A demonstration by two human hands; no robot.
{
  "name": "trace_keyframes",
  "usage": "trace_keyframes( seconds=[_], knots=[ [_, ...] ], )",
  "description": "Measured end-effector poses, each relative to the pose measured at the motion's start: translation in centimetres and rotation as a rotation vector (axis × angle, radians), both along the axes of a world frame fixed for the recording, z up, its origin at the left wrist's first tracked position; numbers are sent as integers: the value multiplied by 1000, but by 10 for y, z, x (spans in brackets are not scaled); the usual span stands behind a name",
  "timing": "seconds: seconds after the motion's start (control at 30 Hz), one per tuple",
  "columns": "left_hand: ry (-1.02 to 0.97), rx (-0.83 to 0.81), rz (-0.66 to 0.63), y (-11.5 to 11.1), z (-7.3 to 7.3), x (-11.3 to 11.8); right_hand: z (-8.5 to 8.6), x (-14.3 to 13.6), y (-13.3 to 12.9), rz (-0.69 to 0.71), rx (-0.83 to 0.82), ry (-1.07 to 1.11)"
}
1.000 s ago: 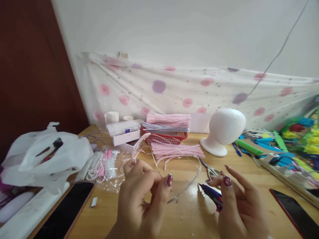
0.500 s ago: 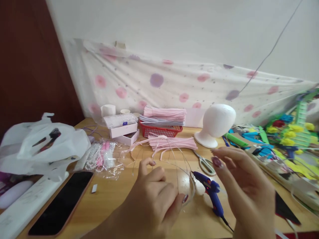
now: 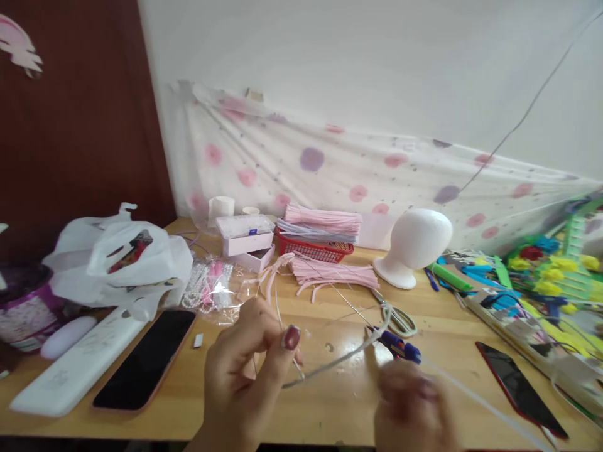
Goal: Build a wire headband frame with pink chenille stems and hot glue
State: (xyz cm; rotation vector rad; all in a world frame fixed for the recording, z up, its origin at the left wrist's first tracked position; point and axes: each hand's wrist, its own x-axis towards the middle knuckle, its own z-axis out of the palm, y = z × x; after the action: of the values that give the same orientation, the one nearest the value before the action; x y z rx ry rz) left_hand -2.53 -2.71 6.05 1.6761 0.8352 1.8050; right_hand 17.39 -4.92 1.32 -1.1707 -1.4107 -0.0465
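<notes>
My left hand [image 3: 249,370] is closed, thumb against fingers, on a wire frame [image 3: 346,359]. A pale curved band of the frame sweeps right from the fingers, and thin wires rise toward a pink fuzzy piece [image 3: 285,258]; whether they join there I cannot tell. Smeared by motion, my right hand [image 3: 414,405] is low on the right, and its fingers do not show clearly. Just beyond it lies a blue glue gun [image 3: 393,344], its handle hidden by this hand, with a clear glue stick trailing from its back.
Scissors [image 3: 400,320], pink pipe cleaners [image 3: 334,274], a red basket [image 3: 316,251] and a white foam head [image 3: 419,242] stand or lie farther back. Phones [image 3: 146,361] are on both sides. A power strip [image 3: 518,351] runs along the right; a white plastic bag [image 3: 117,257] sits left.
My left hand has turned and moved left, tilting the wire frame. My right hand has dropped from a raised position toward the glue gun. The view has shifted slightly left.
</notes>
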Motion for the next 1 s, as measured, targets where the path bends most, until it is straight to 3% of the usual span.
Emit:
trace_keyframes(
  seconds=[0.1, 0.23, 0.37, 0.6, 0.8, 1.0],
  knots=[
    [-73, -47, -4, -12, -3, 3, -8, -38, 9, 88, 44, -10],
    [-85, -33, 36, -28, -5, 11, 9, -63, 32, 201, 24, -140],
    [-84, -11, 30, -38, -9, 16, 18, -64, 40, 192, -14, -266],
    [-104, -44, 62, -41, -9, 29, 5, -58, 50, 47, 0, -379],
    [-89, -12, 74, -32, -12, 37, 0, -60, 62, 27, 20, -314],
    [-68, -57, 86, -21, -22, 37, -10, -52, 57, 151, -100, -88]
  ],
)
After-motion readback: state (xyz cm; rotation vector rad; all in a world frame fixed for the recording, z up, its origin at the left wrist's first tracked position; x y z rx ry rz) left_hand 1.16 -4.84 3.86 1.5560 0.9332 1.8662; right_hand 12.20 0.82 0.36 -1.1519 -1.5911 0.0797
